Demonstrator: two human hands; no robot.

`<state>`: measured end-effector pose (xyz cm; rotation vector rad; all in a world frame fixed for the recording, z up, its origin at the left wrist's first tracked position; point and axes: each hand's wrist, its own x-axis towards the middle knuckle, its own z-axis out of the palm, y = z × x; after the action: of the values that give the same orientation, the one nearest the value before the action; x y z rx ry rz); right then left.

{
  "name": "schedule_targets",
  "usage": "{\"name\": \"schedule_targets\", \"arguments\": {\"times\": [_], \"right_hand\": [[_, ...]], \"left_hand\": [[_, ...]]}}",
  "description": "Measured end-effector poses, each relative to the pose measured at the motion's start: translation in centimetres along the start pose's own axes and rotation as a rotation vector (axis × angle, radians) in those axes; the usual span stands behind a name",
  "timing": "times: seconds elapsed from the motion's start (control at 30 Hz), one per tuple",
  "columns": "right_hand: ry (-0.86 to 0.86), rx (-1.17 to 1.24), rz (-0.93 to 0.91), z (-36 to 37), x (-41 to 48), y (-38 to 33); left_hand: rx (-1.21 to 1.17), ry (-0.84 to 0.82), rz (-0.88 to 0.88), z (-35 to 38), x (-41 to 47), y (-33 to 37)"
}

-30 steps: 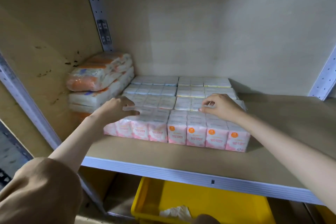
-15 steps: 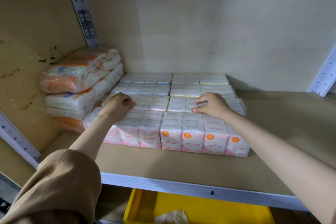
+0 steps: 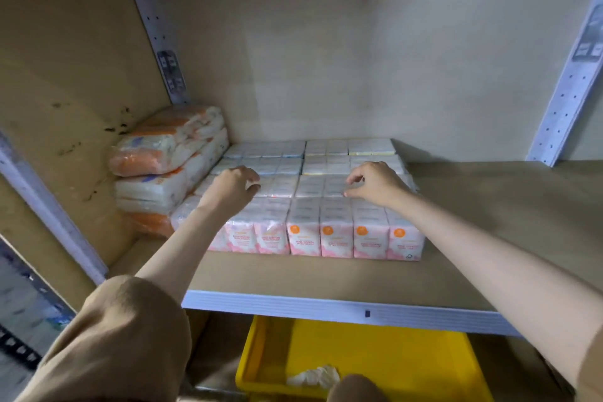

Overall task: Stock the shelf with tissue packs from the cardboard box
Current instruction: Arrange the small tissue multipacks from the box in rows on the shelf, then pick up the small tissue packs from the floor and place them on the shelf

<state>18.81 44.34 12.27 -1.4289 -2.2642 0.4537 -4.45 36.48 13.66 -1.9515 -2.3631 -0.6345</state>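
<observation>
Head view: both hands, left (image 3: 233, 184) and right (image 3: 375, 181), half-curled, empty, atop tissue packs (image 3: 321, 206); shelf (image 3: 489, 222) bare rightward.

- The left hand (image 3: 233, 184) and forearm cover part of the front tissue packs (image 3: 321, 237).
- Pack print is too small to read.
- The yellow bin (image 3: 385, 356) is cut by the bottom edge.

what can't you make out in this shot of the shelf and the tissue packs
Head view only:
- The cardboard box: not in frame.
- Print on the pink-and-white plastic-wrapped tissue packs: too small and blurred to read.
- Left hand fingers: curled under, so contact with the packs is unclear.
- Yellow plastic bin: cut off by the bottom edge and the white metal shelf edge.
</observation>
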Motion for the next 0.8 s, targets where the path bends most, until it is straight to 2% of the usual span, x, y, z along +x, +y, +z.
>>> {"name": "schedule_targets", "arguments": {"times": [0.27, 0.4, 0.53, 0.8], "right_hand": [[-0.056, -0.069, -0.060, -2.7, -9.8, -0.9], [-0.121, -0.132, -0.081, -2.4, -15.0, -0.3], [-0.169, -0.119, -0.028, -1.5, -19.6, 0.9], [-0.300, -0.107, 0.108, 1.5, -26.7, 4.1]], "left_hand": [[0.002, -0.074, 0.263, 0.0, -8.7, 5.9], [0.059, -0.201, 0.351, 1.8, -13.5, 7.8], [0.118, -0.345, 0.420, 4.2, -17.6, 9.0], [0.132, -0.497, 0.492, 9.7, -22.6, 11.0]]}}
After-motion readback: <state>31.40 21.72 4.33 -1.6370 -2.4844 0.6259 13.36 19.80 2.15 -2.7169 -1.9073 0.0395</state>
